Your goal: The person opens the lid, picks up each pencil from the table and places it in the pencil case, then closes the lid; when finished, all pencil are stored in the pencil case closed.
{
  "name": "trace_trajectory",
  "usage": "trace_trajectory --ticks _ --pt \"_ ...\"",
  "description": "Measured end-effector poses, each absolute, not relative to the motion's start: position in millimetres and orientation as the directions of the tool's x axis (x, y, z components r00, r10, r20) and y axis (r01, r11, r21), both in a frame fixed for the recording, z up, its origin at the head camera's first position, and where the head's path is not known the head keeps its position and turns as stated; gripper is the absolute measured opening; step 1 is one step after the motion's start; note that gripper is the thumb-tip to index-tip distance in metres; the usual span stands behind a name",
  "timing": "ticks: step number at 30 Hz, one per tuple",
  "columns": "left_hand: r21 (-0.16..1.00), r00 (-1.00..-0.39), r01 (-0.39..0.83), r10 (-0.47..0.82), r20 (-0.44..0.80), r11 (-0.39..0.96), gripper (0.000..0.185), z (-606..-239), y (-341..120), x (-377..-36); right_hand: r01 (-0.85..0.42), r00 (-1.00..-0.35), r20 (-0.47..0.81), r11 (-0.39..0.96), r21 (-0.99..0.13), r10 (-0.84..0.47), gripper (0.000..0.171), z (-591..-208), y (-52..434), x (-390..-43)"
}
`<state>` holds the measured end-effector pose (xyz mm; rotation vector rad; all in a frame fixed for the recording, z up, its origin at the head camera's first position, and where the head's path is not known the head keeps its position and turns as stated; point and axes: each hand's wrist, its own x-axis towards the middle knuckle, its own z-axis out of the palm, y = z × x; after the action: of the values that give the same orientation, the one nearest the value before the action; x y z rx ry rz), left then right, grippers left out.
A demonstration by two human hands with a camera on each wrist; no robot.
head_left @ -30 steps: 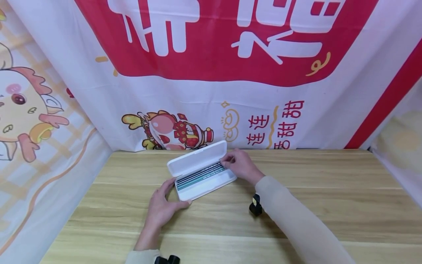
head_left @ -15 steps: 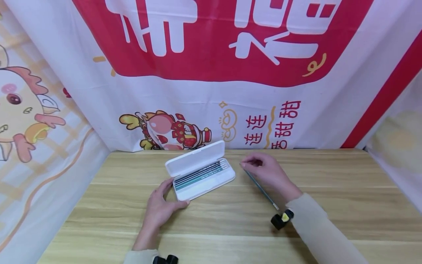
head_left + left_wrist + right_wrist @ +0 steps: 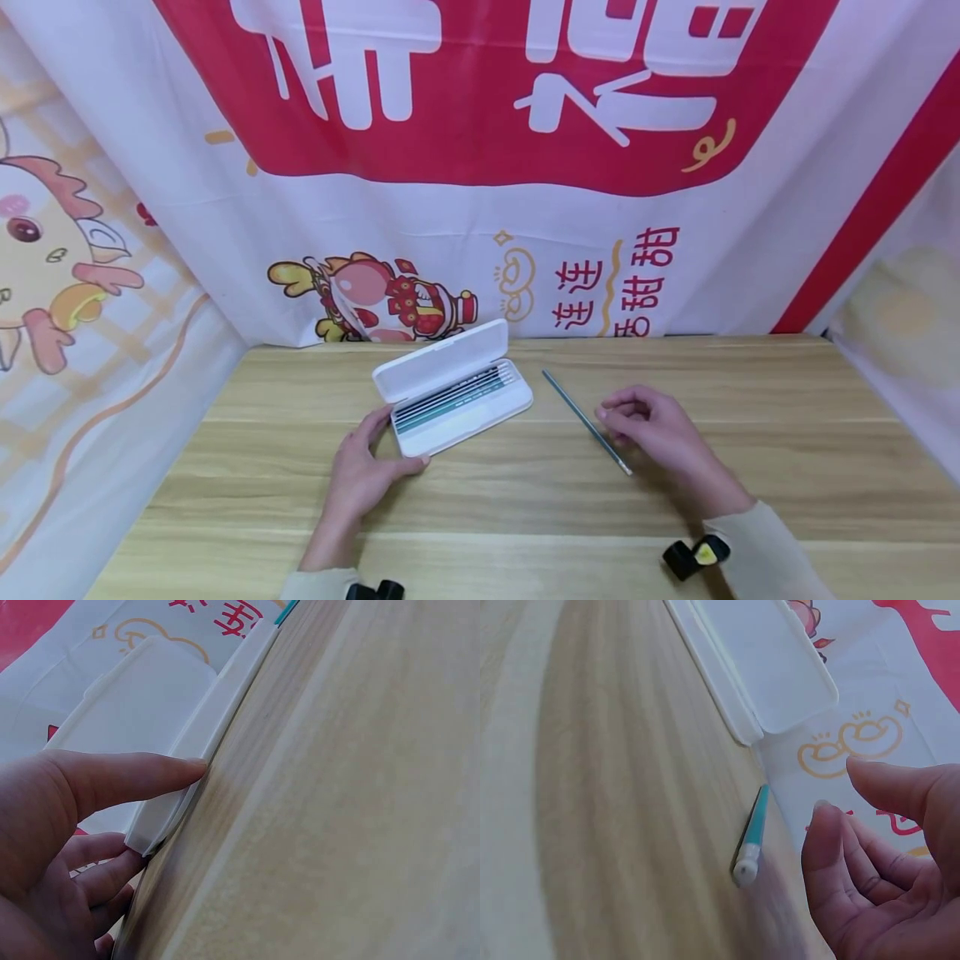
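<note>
A white pencil case lies with its lid raised, several dark and green pencils side by side in its back part. My left hand holds the case by its left end; in the left wrist view the thumb presses the front side while fingertips touch the corner. To the right of the case, a single green pencil with a white end lies slantwise on the table. My right hand hovers just right of that pencil, holding nothing, thumb and forefinger apart in the right wrist view.
The wooden table ends at the back against a white and red printed cloth. More printed cloth hangs along the left side. Dark wrist cameras show at both sleeves, the right one close above the table.
My right hand took a pencil from the case, laid it on the table to the right, let go and drew back right and nearer. The left hand stayed on the case.
</note>
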<state>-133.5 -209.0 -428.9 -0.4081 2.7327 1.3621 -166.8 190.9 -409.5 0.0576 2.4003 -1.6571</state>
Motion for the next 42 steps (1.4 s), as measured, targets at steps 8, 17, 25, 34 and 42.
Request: trace_trajectory --ticks 8,17,25,34,42 --pt "0.774 -0.965 -0.253 -0.203 -0.163 0.581 0.105 -430.5 -205.4 -134.9 0.219 -0.962 -0.265 0.379 -0.899 -0.072 0.045 -420.6 204.4 -159.5" --pt "0.780 -0.965 -0.257 -0.201 -0.170 0.571 0.105 -429.6 -203.6 -136.3 0.260 -0.947 -0.314 0.405 -0.877 -0.073 0.041 -422.7 213.8 -156.7" --pt "0.771 -0.962 -0.268 -0.207 -0.180 0.578 0.104 -430.5 -207.2 -134.3 0.250 -0.936 -0.338 0.486 -0.837 -0.101 0.038 -420.8 210.9 -157.0" --pt "0.764 -0.959 -0.279 -0.211 -0.189 0.582 0.105 -430.3 -207.9 -133.0 0.222 -0.932 -0.338 0.530 -0.818 -0.133 0.040 -419.6 212.6 -157.6" --pt "0.760 -0.960 -0.275 -0.205 -0.188 0.589 0.105 -430.1 -206.2 -134.8 0.213 -0.935 -0.331 0.551 -0.807 -0.125 0.035 -418.9 212.7 -155.6"
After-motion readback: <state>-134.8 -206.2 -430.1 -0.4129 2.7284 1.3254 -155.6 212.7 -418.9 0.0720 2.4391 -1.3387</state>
